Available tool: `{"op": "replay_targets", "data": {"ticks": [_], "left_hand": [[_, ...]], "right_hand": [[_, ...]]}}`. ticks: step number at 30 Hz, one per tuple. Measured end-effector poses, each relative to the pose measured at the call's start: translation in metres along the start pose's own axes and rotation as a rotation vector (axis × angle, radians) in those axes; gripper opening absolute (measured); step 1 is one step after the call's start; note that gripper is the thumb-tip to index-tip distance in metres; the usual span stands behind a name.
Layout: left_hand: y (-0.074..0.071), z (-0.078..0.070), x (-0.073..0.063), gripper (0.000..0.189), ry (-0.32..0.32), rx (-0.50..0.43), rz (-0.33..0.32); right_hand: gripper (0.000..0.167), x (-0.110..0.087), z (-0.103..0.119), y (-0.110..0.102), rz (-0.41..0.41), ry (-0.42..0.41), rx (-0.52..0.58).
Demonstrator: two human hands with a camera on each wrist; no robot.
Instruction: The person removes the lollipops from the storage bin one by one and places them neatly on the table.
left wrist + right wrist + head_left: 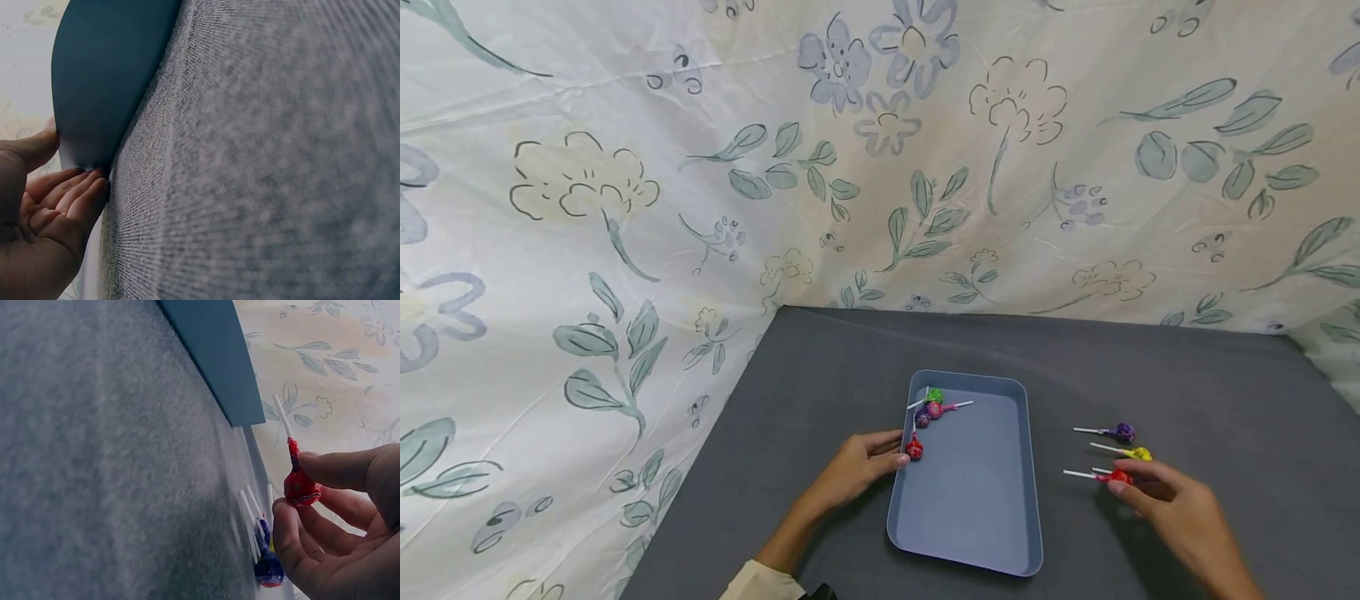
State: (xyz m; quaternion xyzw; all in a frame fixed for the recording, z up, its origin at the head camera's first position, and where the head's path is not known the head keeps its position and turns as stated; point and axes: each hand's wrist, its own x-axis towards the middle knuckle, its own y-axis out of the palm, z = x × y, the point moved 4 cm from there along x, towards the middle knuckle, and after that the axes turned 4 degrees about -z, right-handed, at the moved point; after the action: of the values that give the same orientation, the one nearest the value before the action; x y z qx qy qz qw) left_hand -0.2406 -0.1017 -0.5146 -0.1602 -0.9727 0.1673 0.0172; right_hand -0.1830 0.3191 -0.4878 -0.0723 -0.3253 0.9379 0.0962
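My left hand (861, 467) holds the left rim of a blue-grey tray (973, 500), thumb at the edge and fingers against its outer side. Inside the tray lie a green lollipop (934, 395), a pink lollipop (935, 410), a purple lollipop (922, 418) and a red lollipop (914, 450) near my thumb. To the tray's right, my right hand (1176, 500) pinches another red lollipop (302, 486) by its wrapped head, its white stick pointing away. A blue-wrapped lollipop (269, 565) sits below it in the right wrist view.
Beyond my right hand lie a yellow lollipop (1139, 454) and a purple lollipop (1124, 432), sticks pointing left. Dark grey cloth (850, 358) covers the table. Flower-printed fabric (880, 217) hangs along the back and left side.
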Motion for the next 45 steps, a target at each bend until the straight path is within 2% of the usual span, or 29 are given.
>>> {"op": "replay_targets", "data": {"ticks": [9,17,36,45], "left_hand": [[0.000,-0.002,0.000,0.057,0.000,0.004,-0.003],[0.000,-0.002,-0.001,0.057,0.025,0.002,0.006],[0.001,-0.001,0.000,0.056,0.005,-0.009,0.000],[0.001,-0.002,-0.001,0.055,0.017,-0.023,0.008]], "right_hand": [[0.060,0.002,-0.017,-0.007,-0.006,0.056,-0.079],[0.072,0.005,-0.031,-0.011,0.016,0.144,-0.072],[0.062,0.004,-0.049,-0.018,-0.001,0.211,-0.198],[0.060,0.004,-0.050,-0.019,-0.017,0.210,-0.195]]}}
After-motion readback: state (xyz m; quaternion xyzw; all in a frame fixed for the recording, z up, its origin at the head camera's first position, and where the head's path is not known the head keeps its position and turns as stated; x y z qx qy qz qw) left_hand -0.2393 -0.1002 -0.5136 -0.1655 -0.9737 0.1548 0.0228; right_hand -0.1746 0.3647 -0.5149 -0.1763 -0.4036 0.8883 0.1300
